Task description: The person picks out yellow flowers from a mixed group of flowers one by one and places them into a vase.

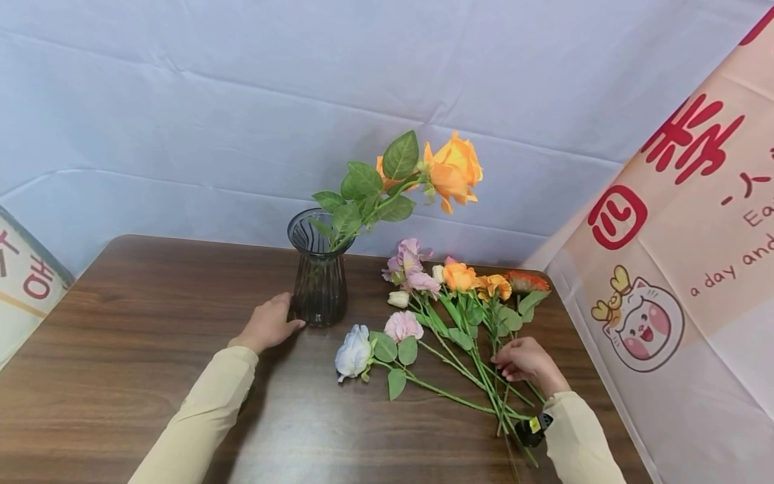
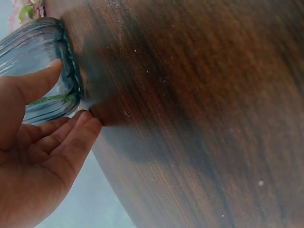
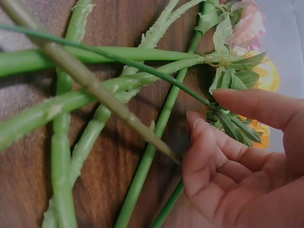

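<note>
A dark ribbed glass vase stands upright, with orange roses leaning out to the right. My left hand holds its base from the left; in the left wrist view the thumb lies along the glass and the fingers lie on the other side. To the right, crossed flower stems lie on the table. My right hand pinches a thin green stem between thumb and forefinger, near its dark leaves. Which bloom this stem carries I cannot tell.
A pale blue rose and a pink flower lie nearest the vase. Behind them are purple blooms, white buds and orange flowers. A white cloth hangs behind the table; a printed banner borders the right side.
</note>
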The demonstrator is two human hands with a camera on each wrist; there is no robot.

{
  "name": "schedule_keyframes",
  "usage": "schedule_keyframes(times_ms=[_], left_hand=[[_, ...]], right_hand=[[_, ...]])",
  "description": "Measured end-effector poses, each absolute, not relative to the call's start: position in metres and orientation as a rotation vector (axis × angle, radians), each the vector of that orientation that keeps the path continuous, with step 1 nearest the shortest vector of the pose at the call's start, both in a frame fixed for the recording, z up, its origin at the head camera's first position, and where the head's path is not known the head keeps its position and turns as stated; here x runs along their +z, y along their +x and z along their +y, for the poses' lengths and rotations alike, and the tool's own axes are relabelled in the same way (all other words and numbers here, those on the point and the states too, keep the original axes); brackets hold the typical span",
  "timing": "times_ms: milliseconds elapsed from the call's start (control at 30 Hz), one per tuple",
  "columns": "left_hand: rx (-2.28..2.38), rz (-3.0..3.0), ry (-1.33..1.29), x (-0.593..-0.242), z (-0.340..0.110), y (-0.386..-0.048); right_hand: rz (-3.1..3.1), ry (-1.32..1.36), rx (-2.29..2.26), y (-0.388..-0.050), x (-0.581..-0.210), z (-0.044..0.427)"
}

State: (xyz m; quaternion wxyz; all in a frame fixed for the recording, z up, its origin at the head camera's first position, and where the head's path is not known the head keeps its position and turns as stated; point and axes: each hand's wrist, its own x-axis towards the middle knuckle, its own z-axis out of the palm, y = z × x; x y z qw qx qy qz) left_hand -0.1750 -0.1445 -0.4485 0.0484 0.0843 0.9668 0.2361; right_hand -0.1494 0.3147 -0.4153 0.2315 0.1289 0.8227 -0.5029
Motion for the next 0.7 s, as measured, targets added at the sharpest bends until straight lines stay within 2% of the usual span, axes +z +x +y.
schedule_keyframes(times_ms=[700], left_hand=[[0.733, 2.960, 0.262, -0.4514, -0.1451, -0.1755]], right_hand=[[2.203, 0.379, -1.448, -0.1498, -0.4192, 0.3143]])
